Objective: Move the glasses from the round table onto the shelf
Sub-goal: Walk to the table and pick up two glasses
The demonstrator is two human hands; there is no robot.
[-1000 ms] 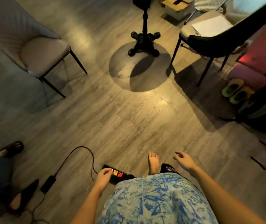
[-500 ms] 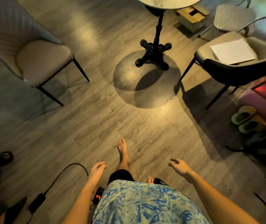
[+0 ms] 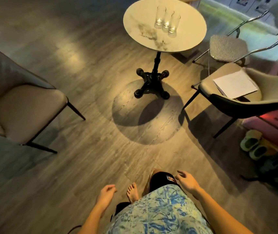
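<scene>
**One head camera, looking forward and down**

There was only one view, worn on the person's head. It faced steeply down at the wood floor (image 3: 84, 166), with the hands near the bottom edge. The round table (image 3: 192, 36) stood well ahead, near the top edge.

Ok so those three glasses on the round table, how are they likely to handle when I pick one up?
The glasses look tall and narrow, so a sideways nudge would probably tip one. They stand packed in a tight row on the round table, so lifting one may knock its neighbour. They appear to be clear, smooth glass, likely slippery and breakable, and look empty, so fairly light.
</scene>
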